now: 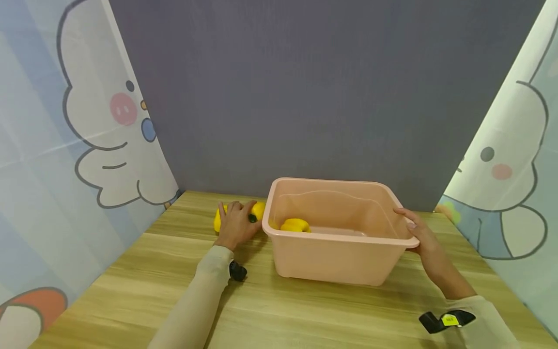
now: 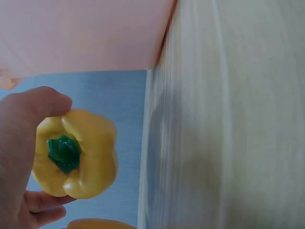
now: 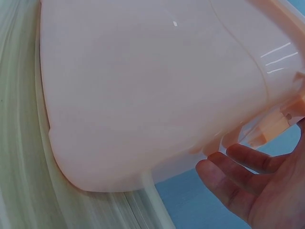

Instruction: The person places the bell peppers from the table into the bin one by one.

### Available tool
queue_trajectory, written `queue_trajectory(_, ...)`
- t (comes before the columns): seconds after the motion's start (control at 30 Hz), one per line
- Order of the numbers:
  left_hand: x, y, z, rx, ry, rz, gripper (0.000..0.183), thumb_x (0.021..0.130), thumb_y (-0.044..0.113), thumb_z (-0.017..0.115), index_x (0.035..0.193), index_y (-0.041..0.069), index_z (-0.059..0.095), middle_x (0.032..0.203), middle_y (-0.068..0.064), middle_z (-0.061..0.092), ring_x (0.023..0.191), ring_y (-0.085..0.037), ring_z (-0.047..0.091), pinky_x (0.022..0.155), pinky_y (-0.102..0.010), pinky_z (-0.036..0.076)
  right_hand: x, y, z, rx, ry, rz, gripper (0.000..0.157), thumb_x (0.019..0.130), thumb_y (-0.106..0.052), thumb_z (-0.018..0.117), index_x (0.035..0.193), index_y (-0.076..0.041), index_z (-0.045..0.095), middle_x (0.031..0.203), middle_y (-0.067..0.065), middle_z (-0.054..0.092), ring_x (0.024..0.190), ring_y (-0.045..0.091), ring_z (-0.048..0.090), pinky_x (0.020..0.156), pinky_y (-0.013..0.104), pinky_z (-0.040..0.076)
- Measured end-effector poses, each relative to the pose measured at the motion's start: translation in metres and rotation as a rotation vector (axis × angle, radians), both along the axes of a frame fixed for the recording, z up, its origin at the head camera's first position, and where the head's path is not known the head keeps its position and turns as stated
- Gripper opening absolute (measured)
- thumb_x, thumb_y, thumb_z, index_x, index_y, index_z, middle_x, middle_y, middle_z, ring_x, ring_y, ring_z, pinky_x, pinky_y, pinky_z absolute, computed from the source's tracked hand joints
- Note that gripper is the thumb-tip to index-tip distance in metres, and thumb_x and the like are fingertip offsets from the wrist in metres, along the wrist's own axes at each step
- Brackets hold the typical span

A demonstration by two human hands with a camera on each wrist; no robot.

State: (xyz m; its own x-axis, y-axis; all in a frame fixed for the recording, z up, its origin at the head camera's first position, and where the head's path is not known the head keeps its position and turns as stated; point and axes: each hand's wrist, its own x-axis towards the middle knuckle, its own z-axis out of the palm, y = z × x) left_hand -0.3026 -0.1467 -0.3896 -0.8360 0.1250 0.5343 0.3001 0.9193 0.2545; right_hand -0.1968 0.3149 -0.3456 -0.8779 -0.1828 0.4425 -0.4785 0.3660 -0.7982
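Note:
My left hand (image 1: 237, 224) pinches a yellow bell pepper (image 2: 97, 152) between thumb and fingers, just left of the pink plastic bin (image 1: 331, 259). Its green stem (image 2: 64, 153) faces the left wrist camera. Another yellow piece (image 1: 216, 220) shows at the far side of that hand, mostly hidden by it. Inside the bin, near its left end, lies one more yellow pepper (image 1: 295, 225), partly covered by the front wall. My right hand (image 1: 429, 249) holds the bin's right rim, thumb over the top and fingers underneath.
The bin stands on a wood-grain table (image 1: 144, 286), close to a dark grey back panel (image 1: 322, 97). Cartoon-printed curtains (image 1: 35, 160) hang along both sides. A black wrist camera (image 1: 446, 320) sits on each forearm.

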Motion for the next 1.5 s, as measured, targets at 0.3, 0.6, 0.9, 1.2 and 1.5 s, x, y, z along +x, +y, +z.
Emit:
queue_trajectory(0.3,-0.003,0.001,0.003,0.017,0.028,0.012,0.067,0.089,0.065,0.062,0.137,0.019,0.062,0.117,-0.019,0.064,0.122,-0.039,0.051,0.111,-0.072,0.004,-0.001,0.002,0.001,-0.010,0.004,-0.003,0.048,0.111,-0.030,0.021,0.155,-0.018,0.035,0.139,-0.008,0.042,0.103,0.008,0.059,0.074,0.029,0.052)
queue_trajectory(0.6,-0.003,0.001,0.005,0.067,0.053,0.037,0.059,0.090,0.056,0.064,0.135,0.018,0.061,0.113,-0.016,0.067,0.109,-0.036,0.055,0.108,-0.070,0.013,0.000,0.001,-0.001,-0.042,0.003,0.012,0.047,0.111,-0.029,0.022,0.154,-0.016,0.037,0.137,-0.009,0.045,0.101,0.009,0.060,0.074,0.029,0.052)
queue_trajectory(0.9,-0.003,0.002,0.007,0.133,0.074,0.029,0.053,0.090,0.050,0.066,0.131,0.016,0.063,0.107,-0.014,0.068,0.101,-0.035,0.057,0.107,-0.065,0.018,0.002,0.001,0.000,-0.032,-0.004,-0.006,0.048,0.111,-0.030,0.021,0.154,-0.018,0.036,0.138,-0.009,0.042,0.102,0.007,0.059,0.074,0.029,0.052)
queue_trajectory(1.2,0.000,-0.001,0.008,0.237,0.071,0.011,0.057,0.090,0.052,0.062,0.133,0.015,0.061,0.110,-0.014,0.068,0.102,-0.035,0.055,0.104,-0.058,0.024,0.001,-0.001,-0.001,-0.028,-0.005,-0.007,0.048,0.111,-0.031,0.021,0.155,-0.018,0.036,0.139,-0.010,0.040,0.104,0.007,0.058,0.075,0.029,0.051)
queue_trajectory(1.5,0.002,-0.003,0.014,0.459,0.038,-0.058,0.055,0.093,0.049,0.060,0.136,0.014,0.059,0.105,-0.010,0.069,0.093,-0.032,0.056,0.087,-0.053,0.037,-0.001,-0.001,0.001,-0.028,0.002,0.004,0.048,0.110,-0.031,0.021,0.154,-0.017,0.036,0.139,-0.008,0.040,0.103,0.009,0.059,0.074,0.030,0.052)
